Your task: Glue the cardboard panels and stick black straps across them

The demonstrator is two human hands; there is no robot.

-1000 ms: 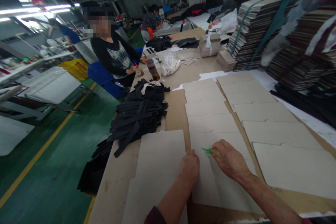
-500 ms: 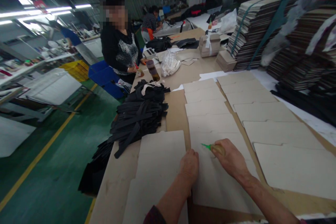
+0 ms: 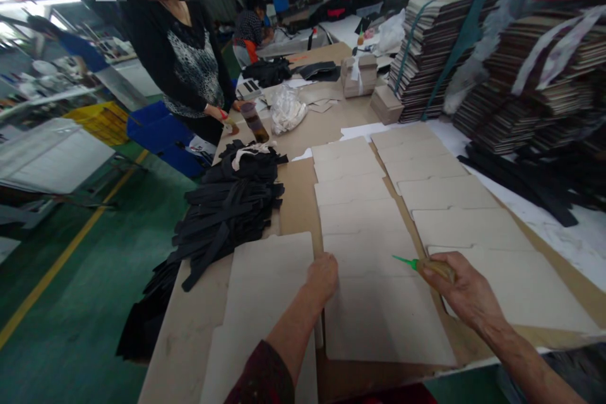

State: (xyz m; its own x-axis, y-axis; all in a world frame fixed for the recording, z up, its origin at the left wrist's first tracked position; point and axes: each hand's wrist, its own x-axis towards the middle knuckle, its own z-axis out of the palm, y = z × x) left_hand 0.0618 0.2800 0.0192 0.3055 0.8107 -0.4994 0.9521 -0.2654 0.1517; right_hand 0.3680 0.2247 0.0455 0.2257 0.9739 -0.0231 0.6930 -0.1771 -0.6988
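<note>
My right hand [image 3: 466, 287] is wrapped around a small squeeze bottle [image 3: 440, 268] of amber-brown liquid. Its thin green nozzle points left over the middle row of overlapping grey-beige cardboard sheets [image 3: 379, 322]. My left hand [image 3: 323, 278] has its fingers curled at the right edge of the left cardboard sheet [image 3: 269, 278], beside the middle row; its fingertips are partly hidden. Another row of overlapping cardboard sheets [image 3: 511, 284] lies to the right, partly behind my right hand.
Black fabric strips [image 3: 227, 202] are heaped along the table's left side. Tall bundled stacks of board [image 3: 435, 50] stand at the back right. Across the table a co-worker [image 3: 184, 57] holds a bottle near a brown-liquid container [image 3: 254, 123] and a plastic bag [image 3: 287, 110].
My right hand has moved right with the bottle, taking the nozzle toward the middle row's right side. My left hand stays near the same edge. The view has swung slightly right and down.
</note>
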